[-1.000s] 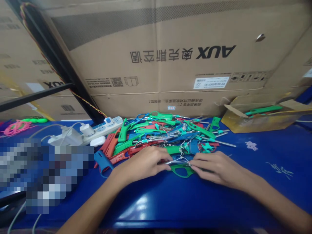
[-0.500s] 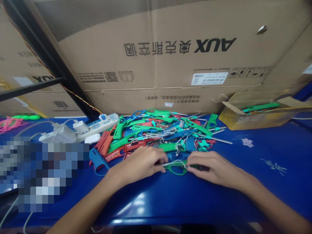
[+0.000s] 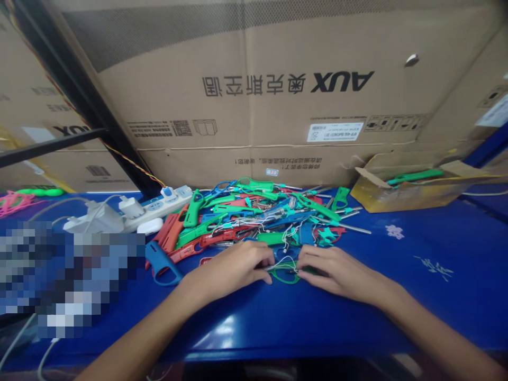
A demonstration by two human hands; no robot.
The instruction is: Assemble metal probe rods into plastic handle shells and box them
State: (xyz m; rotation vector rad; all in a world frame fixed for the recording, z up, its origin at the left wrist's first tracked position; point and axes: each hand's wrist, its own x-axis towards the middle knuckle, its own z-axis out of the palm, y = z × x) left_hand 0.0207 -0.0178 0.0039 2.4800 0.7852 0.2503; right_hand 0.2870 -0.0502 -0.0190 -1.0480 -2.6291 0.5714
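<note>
Between my hands, near the middle of the blue table, lies a green lighter casing (image 3: 286, 279) with a ring-shaped trigger guard. A thin white wire (image 3: 286, 259) loops up over it. My left hand (image 3: 240, 267) is curled around the casing's left end, thumb and fingers bent close together. At the other end, my right hand (image 3: 337, 270) grips it, with its fingertips at the end of the wire. Palms and fingers cover most of the casing. Just beyond is a pile of red, green and blue lighter casings (image 3: 198, 233) mixed with metal tubes and white wires.
A white power strip (image 3: 159, 207) with plugged-in chargers lies left of the pile. An open cardboard box (image 3: 400, 196) holding green pieces stands at back right. Behind rises a large cardboard panel (image 3: 254, 111). Pink strands (image 3: 19, 202) lie far left; a blue casing (image 3: 162, 263) lies beside my left forearm.
My right hand has shifted slightly left, nearer my left hand. The left thumb has moved a little right along the casing, and the wire loop bows higher. The view has tilted slightly.
</note>
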